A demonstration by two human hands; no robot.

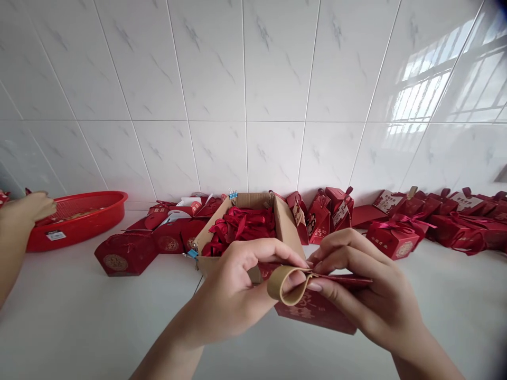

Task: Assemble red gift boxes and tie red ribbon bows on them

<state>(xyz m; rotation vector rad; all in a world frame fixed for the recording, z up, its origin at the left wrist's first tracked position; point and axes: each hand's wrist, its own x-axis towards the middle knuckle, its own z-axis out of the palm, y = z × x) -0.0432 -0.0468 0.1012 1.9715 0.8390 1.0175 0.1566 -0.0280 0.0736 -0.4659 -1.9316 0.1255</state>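
Left hand [233, 287], right hand [368, 287]: both pinching flat red gift box [317, 309], tan flap [287, 285] curled between fingertips; held above white counter [79, 311], before cardboard carton [283, 219] of red ribbons [241, 224].

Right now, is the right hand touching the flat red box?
Touching. The head view shows the right hand pinching the flat red box along its top edge, fingertips pressed onto the card with no gap.

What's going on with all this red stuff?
Someone's left hand and right hand pinch a flat red paper box, with its brown flap bent into a curl. Behind it stands a cardboard box full of red ribbons, and folded red gift boxes line the wall. Another person's hand is by a red basket.
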